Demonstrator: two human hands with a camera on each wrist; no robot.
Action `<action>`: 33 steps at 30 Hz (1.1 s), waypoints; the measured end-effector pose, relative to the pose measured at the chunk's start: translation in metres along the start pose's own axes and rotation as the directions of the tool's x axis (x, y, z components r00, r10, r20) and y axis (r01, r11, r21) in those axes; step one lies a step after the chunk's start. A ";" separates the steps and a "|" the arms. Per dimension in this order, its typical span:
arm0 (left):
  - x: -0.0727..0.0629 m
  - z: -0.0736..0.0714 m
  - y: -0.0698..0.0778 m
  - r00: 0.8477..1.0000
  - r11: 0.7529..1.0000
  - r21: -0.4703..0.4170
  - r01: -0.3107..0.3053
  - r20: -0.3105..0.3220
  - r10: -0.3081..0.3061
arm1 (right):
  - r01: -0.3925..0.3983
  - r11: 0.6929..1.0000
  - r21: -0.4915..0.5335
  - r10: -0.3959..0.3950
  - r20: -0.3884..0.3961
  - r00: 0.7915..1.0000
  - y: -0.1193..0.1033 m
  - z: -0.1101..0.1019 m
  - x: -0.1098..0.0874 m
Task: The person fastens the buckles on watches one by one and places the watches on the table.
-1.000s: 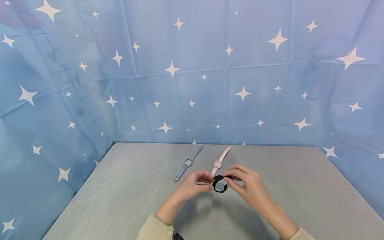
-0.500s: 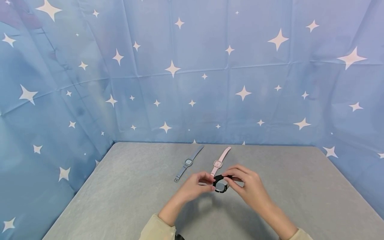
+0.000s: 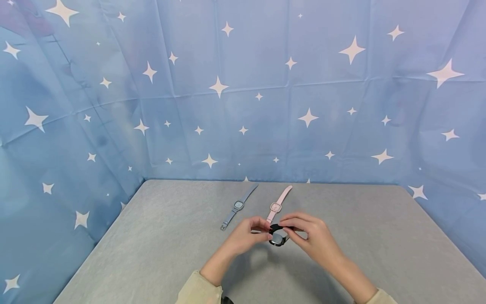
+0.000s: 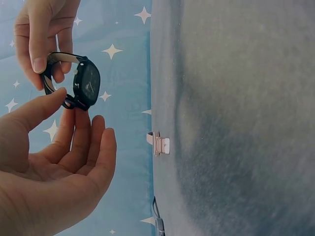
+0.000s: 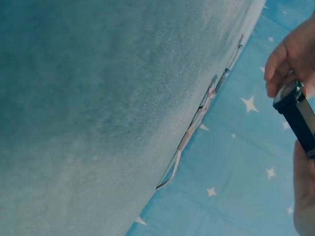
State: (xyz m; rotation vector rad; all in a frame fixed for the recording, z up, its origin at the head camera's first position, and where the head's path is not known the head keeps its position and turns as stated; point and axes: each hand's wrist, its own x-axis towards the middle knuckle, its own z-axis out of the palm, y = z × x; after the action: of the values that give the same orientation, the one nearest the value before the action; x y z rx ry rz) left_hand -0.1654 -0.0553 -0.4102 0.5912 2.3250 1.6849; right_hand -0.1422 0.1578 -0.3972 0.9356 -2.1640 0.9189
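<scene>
A black wristwatch (image 3: 277,240) with a round dial is held above the table between both hands. My left hand (image 3: 248,231) pinches its strap beside the case with thumb and fingers, as the left wrist view shows. On the strap's other side my right hand (image 3: 309,232) pinches the band between thumb and fingertips. The strap is bent into a loop, its lighter inner side showing in the left wrist view, where the dial (image 4: 90,82) faces right. In the right wrist view the watch (image 5: 295,105) is partly cut off by the frame edge.
Behind the hands a pink watch (image 3: 275,207) lies stretched out on the grey table (image 3: 171,236), its lower end overlapped by the hands. Left of it lies a blue-grey watch (image 3: 238,205). A blue star-patterned curtain (image 3: 243,105) stands along the table's back and sides.
The black watch has tilted slightly, its case a little lower and more to the left. My right fingers have shifted a little along the strap; the left hand has barely moved.
</scene>
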 end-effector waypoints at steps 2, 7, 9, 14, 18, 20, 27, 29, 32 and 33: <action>0.000 0.000 0.000 1.000 1.000 -0.001 -0.002 -0.002 0.002 | 0.018 1.000 0.005 -0.018 0.008 1.000 0.001 0.000 -0.001; 0.001 0.001 -0.001 1.000 1.000 -0.008 0.003 -0.007 -0.003 | 0.017 1.000 0.011 -0.018 0.041 0.999 0.003 0.000 -0.002; 0.001 0.001 -0.001 1.000 1.000 -0.011 0.004 -0.010 -0.004 | 0.017 1.000 0.011 -0.018 0.057 0.998 0.003 0.000 -0.003; 0.001 0.001 -0.001 1.000 1.000 -0.012 -0.018 -0.017 0.018 | 0.011 1.000 0.014 -0.013 0.101 0.995 0.003 -0.001 -0.003; 0.001 0.001 -0.003 1.000 1.000 -0.013 -0.023 -0.021 0.023 | 0.000 1.000 0.010 -0.002 0.116 0.993 0.002 -0.001 -0.003; 0.001 0.001 -0.003 0.999 0.999 -0.019 -0.028 -0.023 0.028 | 0.002 1.000 0.010 -0.004 0.119 0.993 0.003 -0.001 -0.003; 0.000 0.002 -0.003 0.998 0.998 -0.036 -0.053 -0.046 0.052 | 0.020 1.000 0.004 -0.021 0.128 0.992 0.003 -0.002 -0.002; -0.001 0.003 -0.003 0.997 0.998 -0.035 -0.058 -0.056 0.056 | 0.023 1.000 0.001 -0.022 0.130 0.991 0.003 -0.002 -0.003; -0.001 0.004 -0.003 0.996 0.998 -0.027 -0.060 -0.071 0.058 | 0.023 1.000 -0.003 -0.022 0.137 0.990 0.003 -0.002 -0.003; -0.001 0.004 -0.003 0.995 0.998 -0.018 -0.060 -0.076 0.059 | 0.023 1.000 -0.007 -0.021 0.141 0.990 0.003 -0.002 -0.003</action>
State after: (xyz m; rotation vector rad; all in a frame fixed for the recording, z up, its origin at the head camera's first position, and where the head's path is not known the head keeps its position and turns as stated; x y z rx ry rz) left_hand -0.1635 -0.0527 -0.4141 0.6092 2.3612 1.7844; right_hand -0.1426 0.1620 -0.3993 1.0463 -2.2685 0.8557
